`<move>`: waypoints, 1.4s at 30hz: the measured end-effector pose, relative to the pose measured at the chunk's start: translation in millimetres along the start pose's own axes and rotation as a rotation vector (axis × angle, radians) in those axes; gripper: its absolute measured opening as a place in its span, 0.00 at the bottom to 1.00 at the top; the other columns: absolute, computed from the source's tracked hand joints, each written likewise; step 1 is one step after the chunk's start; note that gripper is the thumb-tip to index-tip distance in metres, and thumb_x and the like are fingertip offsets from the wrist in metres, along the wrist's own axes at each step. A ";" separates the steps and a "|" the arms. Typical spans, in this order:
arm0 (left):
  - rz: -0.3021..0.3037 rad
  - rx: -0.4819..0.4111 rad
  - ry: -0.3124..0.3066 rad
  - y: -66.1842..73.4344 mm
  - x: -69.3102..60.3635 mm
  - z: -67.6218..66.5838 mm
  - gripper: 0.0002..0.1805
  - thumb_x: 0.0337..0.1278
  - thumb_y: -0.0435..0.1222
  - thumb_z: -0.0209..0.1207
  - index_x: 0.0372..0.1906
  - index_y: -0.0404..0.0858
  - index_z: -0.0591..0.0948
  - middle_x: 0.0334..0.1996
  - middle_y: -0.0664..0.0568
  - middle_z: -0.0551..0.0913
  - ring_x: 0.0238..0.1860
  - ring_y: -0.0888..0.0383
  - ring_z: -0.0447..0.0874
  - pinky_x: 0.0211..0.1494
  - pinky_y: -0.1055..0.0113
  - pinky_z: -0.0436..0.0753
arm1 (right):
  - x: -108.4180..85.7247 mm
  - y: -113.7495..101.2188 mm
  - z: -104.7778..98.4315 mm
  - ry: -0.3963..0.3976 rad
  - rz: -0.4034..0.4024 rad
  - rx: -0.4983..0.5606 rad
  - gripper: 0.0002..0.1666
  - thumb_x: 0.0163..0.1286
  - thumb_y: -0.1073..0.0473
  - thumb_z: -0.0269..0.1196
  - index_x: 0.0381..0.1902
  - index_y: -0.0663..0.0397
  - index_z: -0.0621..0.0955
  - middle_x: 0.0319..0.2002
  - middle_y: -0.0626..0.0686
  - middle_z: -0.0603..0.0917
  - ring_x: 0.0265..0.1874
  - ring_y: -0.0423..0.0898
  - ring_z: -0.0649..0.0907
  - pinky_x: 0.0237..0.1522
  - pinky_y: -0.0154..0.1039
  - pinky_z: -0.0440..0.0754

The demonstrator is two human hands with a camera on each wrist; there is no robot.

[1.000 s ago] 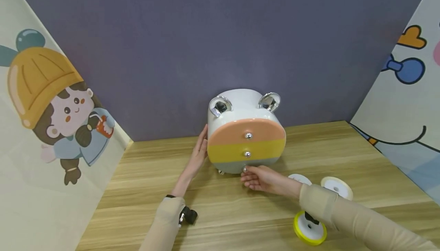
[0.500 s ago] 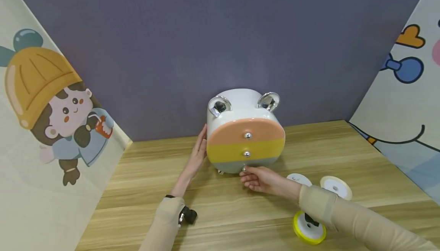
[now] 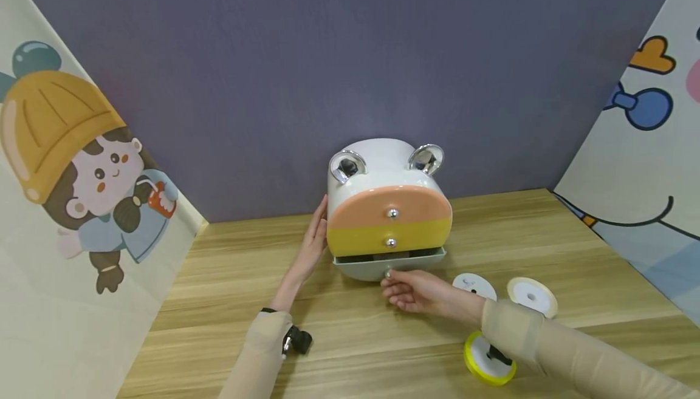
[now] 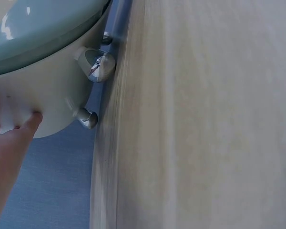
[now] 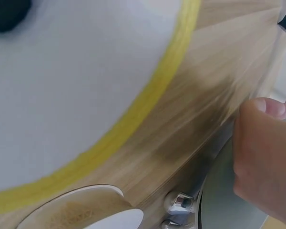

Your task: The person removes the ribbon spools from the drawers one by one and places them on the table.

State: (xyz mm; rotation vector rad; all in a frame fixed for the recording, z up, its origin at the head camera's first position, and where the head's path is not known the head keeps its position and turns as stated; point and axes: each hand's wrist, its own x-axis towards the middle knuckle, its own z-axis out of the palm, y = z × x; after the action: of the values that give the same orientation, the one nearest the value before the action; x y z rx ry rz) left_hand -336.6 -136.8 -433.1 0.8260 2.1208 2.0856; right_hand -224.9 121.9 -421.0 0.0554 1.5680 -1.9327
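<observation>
A small white storage box with drawers (image 3: 383,162) stands against the back wall. It has two silver ears and orange, yellow and grey-green fronts. Its lowest, grey-green drawer (image 3: 361,270) is pulled partly out, with a dark gap above its front. My right hand (image 3: 420,293) pinches that drawer's silver knob (image 3: 389,272), which is mostly covered by the fingers. Against the box's left side rests my left hand (image 3: 310,248), its fingers extended. The left wrist view shows the fingertips (image 4: 36,116) touching the white side near the silver feet (image 4: 101,67).
Right of the box lie a white spool (image 3: 471,282), a cream-rimmed spool (image 3: 531,297) and a yellow-rimmed spool (image 3: 473,362), partly under the right forearm. A dark wall (image 3: 262,83) stands behind the wood-grain table (image 3: 350,350). Printed panels (image 3: 180,217) flank it.
The lowest drawer has slid out toward me from flush, drawn by the right hand on its knob. The left hand stays on the box's side.
</observation>
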 end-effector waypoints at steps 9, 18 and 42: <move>0.005 -0.010 -0.001 -2.0 2.6 1.1 0.30 0.79 0.53 0.36 0.80 0.62 0.47 0.82 0.54 0.45 0.78 0.42 0.53 0.74 0.39 0.63 | -5.9 5.0 -1.4 -0.017 0.012 -0.008 0.18 0.79 0.51 0.50 0.44 0.56 0.82 0.29 0.42 0.87 0.26 0.32 0.83 0.34 0.23 0.82; 0.016 -0.010 -0.006 -0.5 4.6 1.6 0.29 0.80 0.50 0.34 0.80 0.60 0.47 0.82 0.53 0.45 0.78 0.41 0.52 0.74 0.39 0.63 | -14.7 11.6 1.2 -0.009 0.024 -0.011 0.18 0.79 0.51 0.50 0.45 0.57 0.82 0.28 0.43 0.87 0.26 0.32 0.83 0.33 0.24 0.82; 0.004 0.011 0.007 -4.3 2.3 -0.2 0.29 0.81 0.50 0.34 0.80 0.60 0.46 0.82 0.52 0.45 0.79 0.41 0.51 0.75 0.38 0.61 | -40.5 30.8 14.8 -0.090 0.042 0.004 0.16 0.78 0.51 0.51 0.45 0.56 0.81 0.28 0.41 0.87 0.26 0.31 0.82 0.34 0.23 0.81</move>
State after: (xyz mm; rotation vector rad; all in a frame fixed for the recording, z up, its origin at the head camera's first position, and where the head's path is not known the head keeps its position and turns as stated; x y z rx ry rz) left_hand -340.1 -135.8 -436.3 0.8256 2.1372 2.0839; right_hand -172.2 124.3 -426.6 0.0026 1.4928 -1.8798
